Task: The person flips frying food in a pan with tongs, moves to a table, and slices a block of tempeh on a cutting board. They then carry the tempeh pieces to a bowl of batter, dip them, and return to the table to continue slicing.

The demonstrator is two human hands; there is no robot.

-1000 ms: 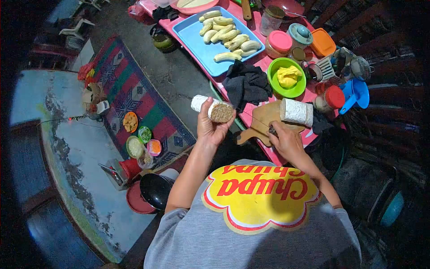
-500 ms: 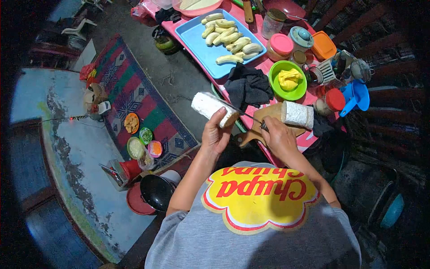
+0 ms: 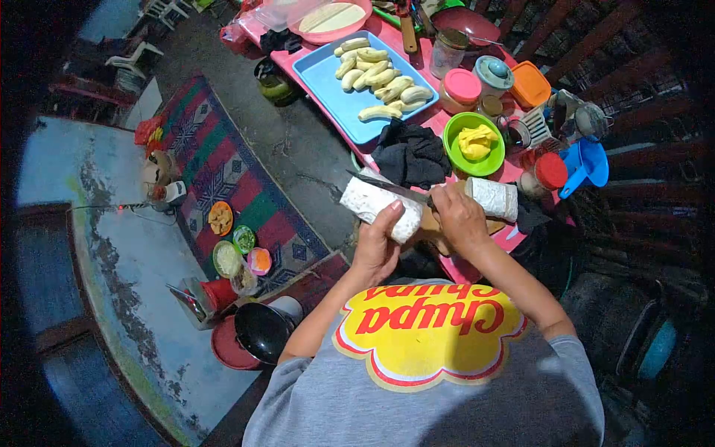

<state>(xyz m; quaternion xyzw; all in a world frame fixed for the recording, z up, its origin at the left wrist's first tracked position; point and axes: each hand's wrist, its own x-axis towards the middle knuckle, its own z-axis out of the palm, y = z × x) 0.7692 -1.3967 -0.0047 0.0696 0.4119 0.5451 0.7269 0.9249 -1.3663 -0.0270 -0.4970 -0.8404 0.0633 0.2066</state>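
In the head view, my left hand (image 3: pixel 377 244) grips a white, log-shaped block of tempeh (image 3: pixel 378 205), its thumb across the near face. The knife (image 3: pixel 381 183) lies with its dark blade along the far long edge of that block, tip out at the left. Its handle is wrapped in my right hand (image 3: pixel 459 217), which covers most of it. Just past this hand, a second tempeh block (image 3: pixel 493 200) rests on a wooden cutting board (image 3: pixel 430 228), partly hidden by the hand.
Peeled bananas (image 3: pixel 380 78) fill part of a blue tray (image 3: pixel 316 71) on the pink table. A black cloth (image 3: pixel 412 156) and a green bowl (image 3: pixel 477 162) with something yellow stand closer. Jars and a blue dipper (image 3: pixel 585 165) crowd the right. A black wok (image 3: pixel 262 337) sits at lower left.
The held tempeh block has shifted right and toward me, its broad face turned more to the camera. The knife stays along its far edge; both hands remain closed.
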